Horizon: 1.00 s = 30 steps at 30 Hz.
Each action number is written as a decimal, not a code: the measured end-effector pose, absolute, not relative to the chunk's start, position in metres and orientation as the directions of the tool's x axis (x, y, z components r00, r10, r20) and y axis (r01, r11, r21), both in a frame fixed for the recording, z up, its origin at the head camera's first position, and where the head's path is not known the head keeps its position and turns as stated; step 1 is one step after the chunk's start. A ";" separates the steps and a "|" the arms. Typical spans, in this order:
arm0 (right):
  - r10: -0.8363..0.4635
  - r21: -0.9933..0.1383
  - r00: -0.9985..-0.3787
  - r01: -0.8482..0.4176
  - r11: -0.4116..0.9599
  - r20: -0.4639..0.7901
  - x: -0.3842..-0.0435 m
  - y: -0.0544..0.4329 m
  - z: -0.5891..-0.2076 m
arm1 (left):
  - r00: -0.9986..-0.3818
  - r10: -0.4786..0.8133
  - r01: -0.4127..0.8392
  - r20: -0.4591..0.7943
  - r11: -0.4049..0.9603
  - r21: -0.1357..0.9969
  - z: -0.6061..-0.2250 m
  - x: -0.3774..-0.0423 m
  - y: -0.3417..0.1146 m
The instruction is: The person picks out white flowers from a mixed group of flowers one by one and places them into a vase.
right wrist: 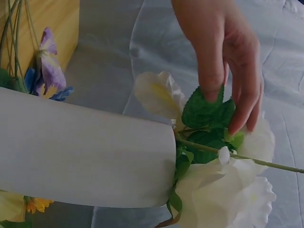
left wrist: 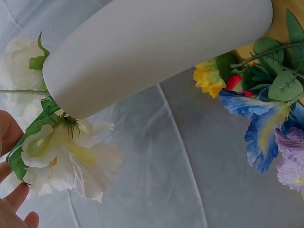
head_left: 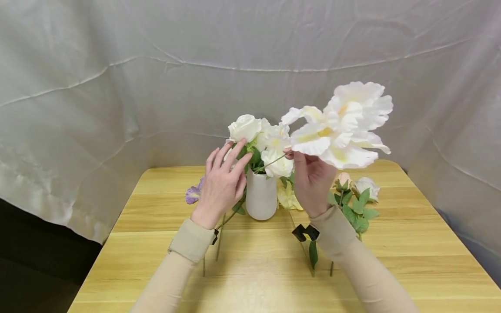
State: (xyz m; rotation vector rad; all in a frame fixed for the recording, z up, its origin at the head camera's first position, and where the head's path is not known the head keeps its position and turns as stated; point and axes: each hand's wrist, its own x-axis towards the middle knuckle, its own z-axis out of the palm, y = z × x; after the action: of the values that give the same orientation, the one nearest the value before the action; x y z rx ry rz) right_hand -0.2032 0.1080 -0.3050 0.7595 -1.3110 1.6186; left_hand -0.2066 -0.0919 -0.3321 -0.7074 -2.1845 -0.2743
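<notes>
A white vase [head_left: 261, 198] stands on the table with several white flowers [head_left: 244, 128] and green leaves in its mouth. My right hand [head_left: 313, 180] pinches the stem of a large white iris [head_left: 344, 130] with ruffled petals and yellow centres. That stem [right wrist: 270, 164] slants down to the vase mouth, and the bloom hangs to the vase's right. On the other side, my left hand [head_left: 223, 187] spreads its fingers at the bouquet, palm down. The right wrist view has its thumb and fingertips against a green leaf [right wrist: 204, 107] beside the rim.
Left of the vase lie loose flowers, among them a purple one [head_left: 193, 194] and a blue one [left wrist: 261, 128]. To the right lie a yellow flower [head_left: 288, 198], a pale pink bud [head_left: 344, 179] and a white rose [head_left: 367, 188]. Grey cloth [head_left: 235, 39] hangs behind the wooden table [head_left: 250, 278].
</notes>
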 end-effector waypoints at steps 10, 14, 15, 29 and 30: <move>0.110 -0.444 -0.432 -0.882 0.159 0.895 -0.213 0.101 -0.310 | -0.508 0.392 0.572 0.767 0.819 -0.040 -0.333 -0.206 -0.092; 0.071 -0.476 -0.474 -0.848 0.232 0.878 -0.216 0.099 -0.315 | -0.505 0.392 0.573 0.769 0.818 -0.041 -0.333 -0.206 -0.092; 0.065 -0.489 -0.489 -0.839 0.240 0.870 -0.216 0.098 -0.316 | -0.504 0.392 0.574 0.770 0.818 -0.041 -0.334 -0.206 -0.092; -0.004 -0.549 -0.599 -0.736 0.397 0.800 -0.220 0.095 -0.323 | -0.506 0.400 0.565 0.764 0.823 -0.056 -0.336 -0.208 -0.092; -0.005 -0.552 -0.605 -0.730 0.403 0.796 -0.219 0.095 -0.323 | -0.506 0.401 0.565 0.763 0.823 -0.057 -0.336 -0.208 -0.092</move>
State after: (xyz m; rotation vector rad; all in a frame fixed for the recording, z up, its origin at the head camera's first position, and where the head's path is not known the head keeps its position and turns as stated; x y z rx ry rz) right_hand -0.2195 0.0952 -0.3229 0.6277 -1.9257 1.2520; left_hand -0.2077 -0.0918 -0.3357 -0.7058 -2.1704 -0.2520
